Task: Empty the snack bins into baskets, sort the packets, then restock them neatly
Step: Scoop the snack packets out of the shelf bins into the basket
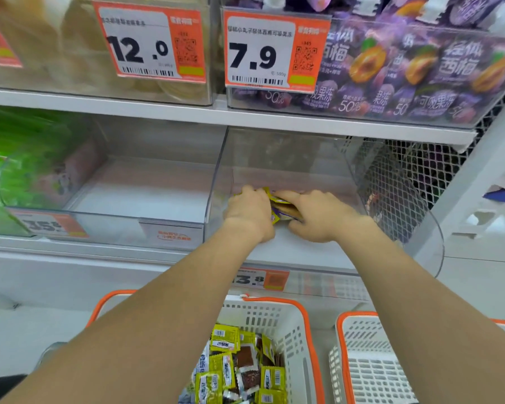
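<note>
Both my hands reach into a clear plastic bin (327, 258) on the middle shelf. My left hand (250, 211) and my right hand (315, 214) close from either side round a small bunch of yellow snack packets (277, 202) on the bin floor. The fingers hide most of the bunch. Below, between my forearms, a white basket with an orange rim (292, 325) holds several yellow and brown packets (239, 365). A second white basket (370, 365) stands to its right, with no packets visible in it.
To the left sits another clear bin (134, 199), bare inside, and beyond it a bin of green packets (18, 158). The upper shelf carries a bin of purple pouches (405, 71) and price tags 12.0 and 7.9. White wire mesh (397, 185) closes the right side.
</note>
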The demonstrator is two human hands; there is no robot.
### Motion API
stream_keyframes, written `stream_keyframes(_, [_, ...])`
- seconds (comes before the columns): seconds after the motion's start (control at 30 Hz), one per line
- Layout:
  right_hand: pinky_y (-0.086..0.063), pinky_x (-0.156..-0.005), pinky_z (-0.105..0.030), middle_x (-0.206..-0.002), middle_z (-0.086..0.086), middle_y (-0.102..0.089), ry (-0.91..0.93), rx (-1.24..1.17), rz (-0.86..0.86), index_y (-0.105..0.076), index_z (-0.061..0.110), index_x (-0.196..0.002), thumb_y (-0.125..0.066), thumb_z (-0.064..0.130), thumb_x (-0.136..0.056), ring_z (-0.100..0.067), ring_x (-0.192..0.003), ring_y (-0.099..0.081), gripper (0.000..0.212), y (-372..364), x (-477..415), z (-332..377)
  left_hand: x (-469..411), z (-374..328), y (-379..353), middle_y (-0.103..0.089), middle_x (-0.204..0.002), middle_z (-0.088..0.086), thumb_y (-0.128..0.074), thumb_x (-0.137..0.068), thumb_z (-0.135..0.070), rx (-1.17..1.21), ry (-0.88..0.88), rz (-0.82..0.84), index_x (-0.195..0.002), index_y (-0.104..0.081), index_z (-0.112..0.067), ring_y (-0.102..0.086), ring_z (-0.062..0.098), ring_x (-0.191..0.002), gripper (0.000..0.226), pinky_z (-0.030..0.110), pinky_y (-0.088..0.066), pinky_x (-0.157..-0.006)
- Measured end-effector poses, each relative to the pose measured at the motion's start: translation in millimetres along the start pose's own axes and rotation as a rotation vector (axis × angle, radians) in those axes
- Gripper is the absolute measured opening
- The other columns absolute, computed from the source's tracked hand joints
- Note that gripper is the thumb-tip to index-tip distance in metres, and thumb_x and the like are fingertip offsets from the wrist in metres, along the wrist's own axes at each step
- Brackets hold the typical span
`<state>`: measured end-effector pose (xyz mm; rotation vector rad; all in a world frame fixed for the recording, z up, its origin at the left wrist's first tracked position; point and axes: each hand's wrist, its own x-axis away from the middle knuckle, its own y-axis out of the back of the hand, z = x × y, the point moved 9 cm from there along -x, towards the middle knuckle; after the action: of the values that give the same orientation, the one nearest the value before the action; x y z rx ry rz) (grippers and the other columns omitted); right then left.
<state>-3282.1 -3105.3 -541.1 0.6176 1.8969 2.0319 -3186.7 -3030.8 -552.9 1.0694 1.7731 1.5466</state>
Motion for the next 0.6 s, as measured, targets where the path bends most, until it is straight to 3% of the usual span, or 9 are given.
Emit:
stream_keyframes(0.1, [-0.046, -0.075, -0.04, -0.121, -0.017, -0.069, -0.023, -0.043, -0.056, -0.026, 0.046, -0.158, -0.054, 0.029, -0.094, -0.044, -0.099, -0.064, 0.072, 5, 5, -2, 4, -2, 18, -0.062, -0.124, 0.016, -0.07, -0.089, -0.033, 0.054, 0.021, -0.08, -0.123, -0.06, -0.011, -0.063, 0.038, -0.118, 0.042, 0.043, -0.053, -0.094])
stream_keyframes(0.2, [-0.056, -0.068, -0.042, -0.102, -0.016, -0.071, -0.057, -0.268, -0.15, -0.035, 0.041, -0.149, -0.049, 0.023, -0.093, -0.041, -0.083, -0.064, 0.061, 18, 14, -5, 14, -3, 32, -0.067, -0.119, 0.019, -0.068, -0.093, -0.029, 0.201, 0.059, -0.14, -0.116, -0.065, -0.011, -0.065, 0.042, -0.113, 0.03, 0.041, -0.054, -0.092])
stream_keyframes(0.3, [-0.055, -0.047, -0.027, -0.08, -0.008, -0.062, -0.136, -0.543, -0.23, -0.045, 0.027, -0.117, -0.05, 0.014, -0.095, -0.033, -0.069, -0.064, 0.027, 33, 34, -11, 25, -1, 43, -0.071, -0.101, 0.016, -0.067, -0.092, -0.036, 0.438, 0.097, -0.198, -0.092, -0.066, -0.017, -0.07, 0.041, -0.089, 0.019, 0.039, -0.061, -0.081])
stream_keyframes(0.37, [-0.06, -0.048, -0.036, -0.084, -0.013, -0.062, -0.231, -0.724, -0.268, -0.046, 0.024, -0.105, -0.051, 0.013, -0.096, -0.036, -0.064, -0.07, 0.015, 36, 50, -19, 38, 2, 53, -0.07, -0.088, 0.008, -0.065, -0.092, -0.031, 0.604, 0.102, -0.235, -0.088, -0.068, -0.018, -0.067, 0.029, -0.074, 0.014, 0.031, -0.058, -0.067])
stream_keyframes(0.43, [-0.063, -0.053, -0.047, -0.098, -0.018, -0.066, -0.336, -1.005, -0.287, -0.053, 0.023, -0.115, -0.054, 0.016, -0.1, -0.041, -0.061, -0.074, 0.017, 37, 68, -22, 54, 7, 62, -0.07, -0.084, 0.003, -0.061, -0.092, -0.021, 0.786, 0.097, -0.253, -0.092, -0.072, -0.016, -0.065, 0.02, -0.074, 0.011, 0.035, -0.058, -0.064])
stream_keyframes(0.5, [-0.06, -0.049, -0.041, -0.102, -0.016, -0.069, -0.411, -1.222, -0.334, -0.053, 0.018, -0.127, -0.051, 0.016, -0.105, -0.043, -0.062, -0.074, 0.022, 42, 85, -18, 71, 13, 73, -0.073, -0.083, 0.0, -0.063, -0.087, -0.021, 0.991, 0.087, -0.277, -0.089, -0.073, -0.019, -0.07, 0.021, -0.082, 0.011, 0.04, -0.062, -0.073])
stream_keyframes(0.6, [-0.045, -0.038, -0.026, -0.092, -0.013, -0.072, -0.521, -1.416, -0.451, -0.061, 0.009, -0.121, -0.047, 0.015, -0.106, -0.033, -0.053, -0.072, 0.021, 52, 112, -10, 99, 16, 90, -0.077, -0.083, 0.0, -0.064, -0.079, -0.023, 1.191, 0.044, -0.193, -0.09, -0.077, -0.025, -0.076, 0.026, -0.085, 0.017, 0.049, -0.065, -0.077])
